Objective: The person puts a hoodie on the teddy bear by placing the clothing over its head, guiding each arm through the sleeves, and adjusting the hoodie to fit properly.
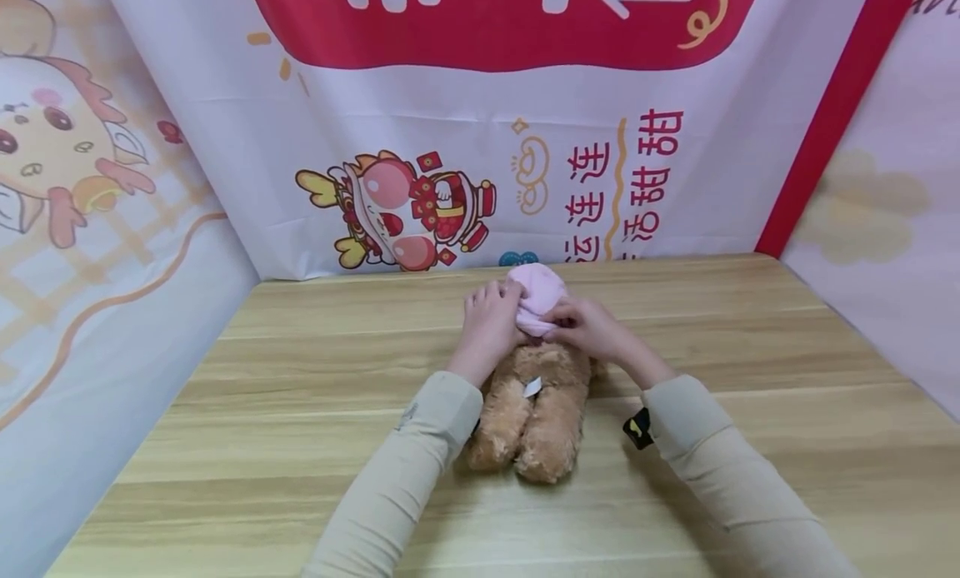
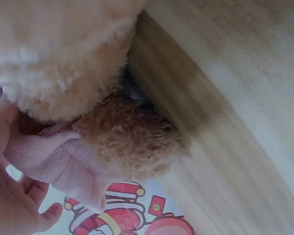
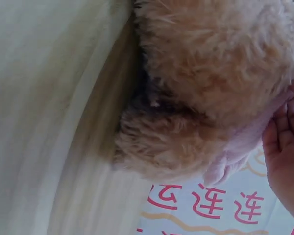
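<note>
A fluffy brown plush toy point(image 1: 551, 420) lies on the wooden table, its two legs toward me and a small white tag between them. Soft pink cloth point(image 1: 542, 291), rounded like a cap, covers its far end, so the toy's head is hidden in the head view. From the left side, my left hand point(image 1: 489, 316) grips the cloth between thumb and fingers. My right hand point(image 1: 588, 328) pinches its lower right edge. In the left wrist view the cloth point(image 2: 63, 161) hangs beside a tuft of brown fur point(image 2: 132, 137). The right wrist view shows fingers point(image 3: 281, 129) at the cloth's edge.
The wooden table point(image 1: 300, 411) spreads on both sides of the toy. A white and red printed banner point(image 1: 450, 103) hangs along its back edge, with more printed cloth at the left point(image 1: 97, 253) and right point(image 1: 885, 186). A black strap point(image 1: 638, 429) shows at the right cuff.
</note>
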`<state>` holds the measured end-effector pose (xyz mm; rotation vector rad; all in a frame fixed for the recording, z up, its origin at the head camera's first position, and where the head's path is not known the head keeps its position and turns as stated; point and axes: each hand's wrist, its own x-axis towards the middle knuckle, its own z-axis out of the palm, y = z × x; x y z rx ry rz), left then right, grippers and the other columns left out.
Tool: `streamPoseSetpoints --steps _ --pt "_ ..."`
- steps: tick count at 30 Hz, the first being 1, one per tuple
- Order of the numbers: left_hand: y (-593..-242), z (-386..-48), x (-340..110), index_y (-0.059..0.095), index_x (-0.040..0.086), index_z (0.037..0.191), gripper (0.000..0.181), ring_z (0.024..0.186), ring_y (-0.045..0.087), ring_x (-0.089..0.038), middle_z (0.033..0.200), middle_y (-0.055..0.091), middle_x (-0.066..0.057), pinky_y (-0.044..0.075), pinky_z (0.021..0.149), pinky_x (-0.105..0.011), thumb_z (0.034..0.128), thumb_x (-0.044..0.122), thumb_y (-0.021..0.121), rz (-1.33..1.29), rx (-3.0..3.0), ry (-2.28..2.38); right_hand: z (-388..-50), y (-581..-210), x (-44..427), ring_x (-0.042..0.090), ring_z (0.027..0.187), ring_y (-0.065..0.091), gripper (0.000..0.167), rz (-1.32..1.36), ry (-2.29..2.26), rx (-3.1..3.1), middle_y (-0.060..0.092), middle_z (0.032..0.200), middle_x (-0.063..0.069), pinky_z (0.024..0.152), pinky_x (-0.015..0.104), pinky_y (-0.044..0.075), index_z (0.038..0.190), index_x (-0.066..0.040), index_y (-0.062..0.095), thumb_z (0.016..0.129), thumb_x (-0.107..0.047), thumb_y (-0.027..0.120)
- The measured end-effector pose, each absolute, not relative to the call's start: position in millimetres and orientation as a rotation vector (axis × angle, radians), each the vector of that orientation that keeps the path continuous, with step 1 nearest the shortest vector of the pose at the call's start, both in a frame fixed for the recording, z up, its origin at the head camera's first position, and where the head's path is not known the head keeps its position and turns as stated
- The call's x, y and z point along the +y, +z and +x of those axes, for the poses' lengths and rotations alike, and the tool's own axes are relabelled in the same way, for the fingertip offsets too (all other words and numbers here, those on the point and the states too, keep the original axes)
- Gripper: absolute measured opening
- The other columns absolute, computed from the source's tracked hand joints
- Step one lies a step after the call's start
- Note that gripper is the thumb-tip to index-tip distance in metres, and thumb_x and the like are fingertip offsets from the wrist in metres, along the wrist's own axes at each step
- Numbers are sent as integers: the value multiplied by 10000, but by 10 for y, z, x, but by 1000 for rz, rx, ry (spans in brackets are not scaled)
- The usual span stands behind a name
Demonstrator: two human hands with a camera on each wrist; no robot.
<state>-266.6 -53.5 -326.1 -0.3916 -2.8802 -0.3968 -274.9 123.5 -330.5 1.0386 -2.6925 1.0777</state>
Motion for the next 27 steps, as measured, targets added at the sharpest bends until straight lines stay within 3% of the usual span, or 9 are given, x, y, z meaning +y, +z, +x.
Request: streamPoseSetpoints --steps 4,9,15,18,20,24,27 --pt "-3252 -2676 -519 547 131 1117 490 1200 451 -316 1283 475 -127 368 1004 -463 757 358 790 -518 -2858 -358 -2729 -3280 1293 199 859 583 174 992 1042 -2740 685 936 149 766 302 466 1012 29 712 864 -48 664" --pt "-3263 -2701 -549 544 124 1126 451 1321 398 -296 1400 439 -99 362 1050 -487 790 334 758 -618 -2846 -386 -2775 -3210 1325 307 966 613 214 871 1024 -2766 650 1058 195 853 443 504 1107 18 638 938 -98 575" --pt "-3284 -2695 -607 560 139 1097 423 1327 426 -296 1420 465 -97 374 1043 -506 796 382 731 -750 -2809 -412 -2881 -3233 1346 442 1109 538 507 774 903 -2825 470 1278 311 947 553 461 1389 -1 429 909 -51 585" --pt "-3288 -2686 -648 587 136 1075 434 1326 441 -290 1420 483 -99 364 1058 -517 793 442 711 -807 -2801 -484 -2909 -3245 1322 440 1117 540 468 776 749 -2841 496 1252 303 962 554 453 1342 5 489 890 -42 601" --pt "-3300 -2684 -665 617 130 1056 373 1323 450 -292 1415 496 -100 362 1063 -526 842 431 667 -817 -2791 -552 -2901 -3245 1306 422 1104 557 408 747 688 -2832 526 1223 269 952 545 463 1279 -1 539 881 -47 619" --pt "-3308 -2714 -663 644 132 979 215 1312 461 -336 1424 491 -123 365 1054 -551 921 334 600 -802 -2764 -638 -2901 -3266 1264 395 1082 572 305 701 586 -2780 555 1189 218 932 519 483 1147 -35 594 847 -40 654" --pt "-3297 -2752 -631 615 121 933 156 1312 440 -388 1434 457 -179 358 1055 -572 897 268 649 -779 -2764 -664 -2910 -3316 1244 379 1027 584 241 731 588 -2694 582 1123 207 901 496 496 1041 -19 604 807 24 644"
